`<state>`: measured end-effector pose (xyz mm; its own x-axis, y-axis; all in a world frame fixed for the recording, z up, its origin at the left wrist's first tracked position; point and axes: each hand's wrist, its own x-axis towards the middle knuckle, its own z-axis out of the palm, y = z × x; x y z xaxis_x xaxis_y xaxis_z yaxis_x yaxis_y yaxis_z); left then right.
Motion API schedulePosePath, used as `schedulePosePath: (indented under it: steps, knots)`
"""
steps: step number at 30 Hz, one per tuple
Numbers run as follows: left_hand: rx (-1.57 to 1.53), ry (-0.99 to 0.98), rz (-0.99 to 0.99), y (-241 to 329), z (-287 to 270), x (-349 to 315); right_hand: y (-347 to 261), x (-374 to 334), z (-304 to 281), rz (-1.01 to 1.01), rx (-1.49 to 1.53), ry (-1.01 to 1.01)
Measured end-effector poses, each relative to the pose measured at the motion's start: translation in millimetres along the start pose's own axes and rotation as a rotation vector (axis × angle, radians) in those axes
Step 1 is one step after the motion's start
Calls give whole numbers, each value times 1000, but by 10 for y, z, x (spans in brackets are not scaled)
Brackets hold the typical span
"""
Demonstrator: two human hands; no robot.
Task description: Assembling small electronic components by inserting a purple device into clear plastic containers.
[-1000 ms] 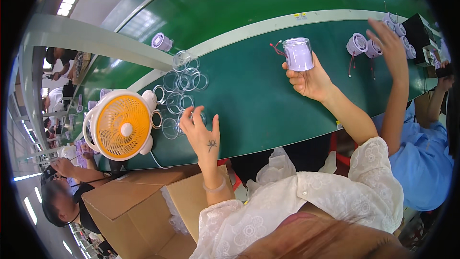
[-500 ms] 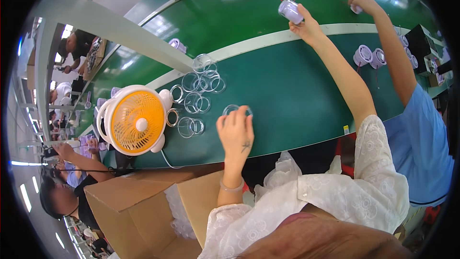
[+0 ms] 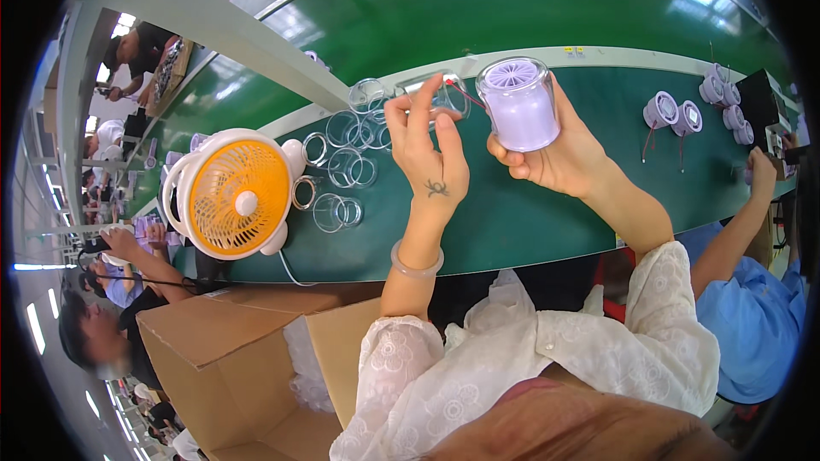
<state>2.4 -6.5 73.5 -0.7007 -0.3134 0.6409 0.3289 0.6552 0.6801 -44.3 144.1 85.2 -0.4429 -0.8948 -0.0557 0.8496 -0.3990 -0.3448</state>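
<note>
Between the fingers of my left hand [image 3: 434, 158] is a clear plastic ring [image 3: 412, 84], lifted above the table; its lower part is hidden behind the fingers. Close beside it, my right hand [image 3: 574, 152] grips a lilac cylindrical fan unit [image 3: 524, 119]. A spoked round grille tops this unit, with a clear shell around its upper part. From its left side a red wire [image 3: 465, 92] runs up towards the ring, ending in a small white plug. On the table left of my hands lie several more clear rings [image 3: 343, 130], some overlapping.
A white and orange desk fan [image 3: 243, 196] stands left of the rings. Below it is an open cardboard box [image 3: 209, 329] with clear plastic bags. Several lilac units [image 3: 659, 111] with wires stand on the right, near a co-worker in blue [image 3: 756, 324]. A slanting metal post [image 3: 256, 47] crosses the upper left.
My right hand has brought the lilac fan unit back from the far belt, nearer and upright. My left hand has risen off the table with a clear ring. The co-worker's arm has drawn back.
</note>
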Motion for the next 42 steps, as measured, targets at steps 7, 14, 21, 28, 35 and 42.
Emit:
schedulePosePath:
  steps: [7, 14, 21, 28, 35, 42]
  knots:
    - [-64, -3, 213, 186, 33, 40, 10, -47, 11, 51, 15, 51]
    - [44, -63, 204, 256, 39, 5, 38, -52, -13, 126, 149, 79]
    - [90, -45, 241, 342, 14, 16, 71, -53, -159, 157, 136, -123]
    - [71, -48, 253, 341, 6, 11, 86, -64, -11, 76, 72, -22]
    - [45, -97, 175, 312, 18, -16, 81, -90, 54, -48, -177, 112]
    - [7, -134, 152, 265, 59, -25, 110, -109, 227, -254, -392, 321]
